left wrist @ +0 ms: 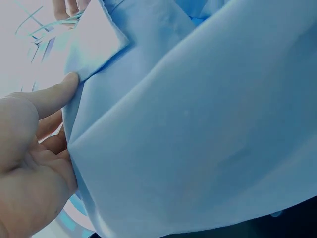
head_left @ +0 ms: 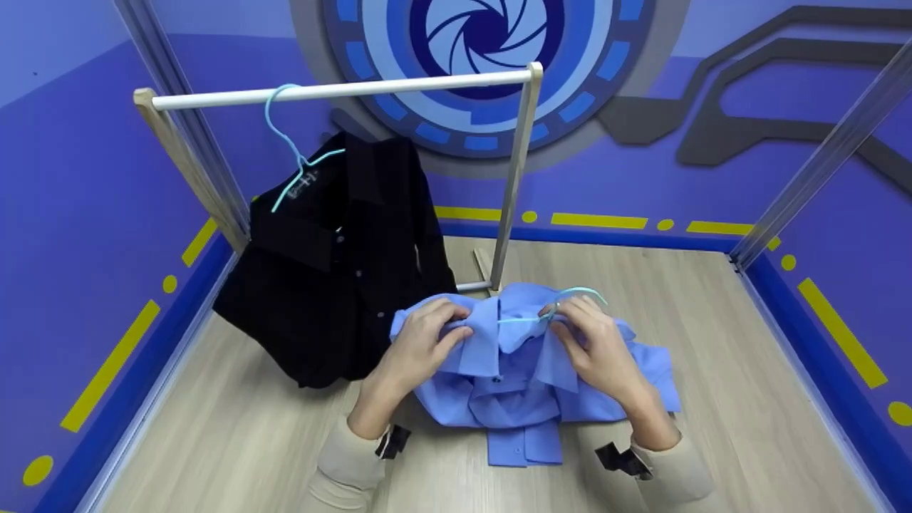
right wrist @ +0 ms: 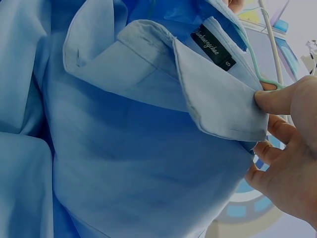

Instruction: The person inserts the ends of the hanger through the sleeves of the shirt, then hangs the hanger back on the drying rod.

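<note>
A blue button shirt (head_left: 516,410) is bunched up in front of me, its collar upward. A light-teal hanger (head_left: 583,290) sits in the neck opening, its hook sticking out at the right. My left hand (head_left: 420,342) pinches the shirt by the left side of the collar, thumb on the cloth in the left wrist view. With thumb and fingers, my right hand (head_left: 598,345) grips the other collar side beside the hook. A dark neck label (right wrist: 214,47) shows inside the collar in the right wrist view. Most of the hanger's arms are hidden by cloth.
At the back left stands a rack with a white rail (head_left: 342,90) and wooden posts. A black shirt (head_left: 335,285) hangs from it on another teal hanger (head_left: 299,160). Blue-purple walls (head_left: 712,192) enclose the wood-look surface (head_left: 755,399).
</note>
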`<move>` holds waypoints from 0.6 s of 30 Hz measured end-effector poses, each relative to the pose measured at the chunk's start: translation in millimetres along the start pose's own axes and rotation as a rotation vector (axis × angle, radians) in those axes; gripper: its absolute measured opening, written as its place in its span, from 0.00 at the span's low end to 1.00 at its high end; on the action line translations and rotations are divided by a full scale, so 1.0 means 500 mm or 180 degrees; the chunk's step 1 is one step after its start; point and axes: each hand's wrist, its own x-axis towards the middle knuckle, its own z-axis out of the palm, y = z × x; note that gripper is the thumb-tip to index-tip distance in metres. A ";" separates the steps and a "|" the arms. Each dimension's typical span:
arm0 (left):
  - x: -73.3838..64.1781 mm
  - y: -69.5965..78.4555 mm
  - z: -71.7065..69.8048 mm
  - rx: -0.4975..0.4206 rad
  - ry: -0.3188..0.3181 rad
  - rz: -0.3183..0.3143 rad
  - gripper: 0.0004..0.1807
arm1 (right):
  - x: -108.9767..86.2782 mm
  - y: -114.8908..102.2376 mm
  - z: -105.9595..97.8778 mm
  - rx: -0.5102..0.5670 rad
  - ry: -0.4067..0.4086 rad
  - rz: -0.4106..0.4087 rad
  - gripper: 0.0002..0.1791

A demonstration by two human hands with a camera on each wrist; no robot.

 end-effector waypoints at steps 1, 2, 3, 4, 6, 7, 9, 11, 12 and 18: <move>-0.001 -0.001 0.001 -0.0015 0.0006 0.0004 0.08 | 0.000 0.000 0.000 0.0011 -0.0001 0.0006 0.17; -0.001 -0.001 0.001 -0.0028 0.0008 0.0009 0.08 | -0.001 -0.001 -0.001 0.0022 0.0002 0.0006 0.17; -0.002 -0.002 0.002 -0.0031 0.0013 0.0012 0.07 | -0.001 0.000 -0.002 0.0033 0.0004 0.0005 0.17; -0.002 -0.002 0.002 -0.0031 0.0017 0.0012 0.07 | -0.001 0.000 -0.002 0.0051 0.0005 0.0007 0.18; -0.003 -0.003 0.002 -0.0038 0.0022 0.0011 0.06 | -0.001 0.001 -0.002 0.0086 0.0000 0.0027 0.18; -0.004 -0.004 0.002 -0.0043 0.0022 0.0008 0.06 | -0.002 0.001 -0.003 0.0103 -0.0007 0.0043 0.19; -0.005 -0.005 0.003 -0.0050 0.0017 -0.0005 0.06 | -0.004 0.003 -0.004 0.0133 -0.0026 0.0083 0.19; -0.008 -0.007 0.002 -0.0059 0.0029 -0.0025 0.05 | -0.007 0.005 -0.005 0.0143 -0.0027 0.0121 0.19; -0.009 -0.008 0.001 -0.0063 0.0038 -0.0034 0.05 | -0.008 0.006 -0.005 0.0150 -0.0031 0.0153 0.19; -0.013 -0.012 -0.004 -0.0106 0.0120 -0.0057 0.04 | -0.013 0.012 -0.009 0.0201 -0.0047 0.0299 0.19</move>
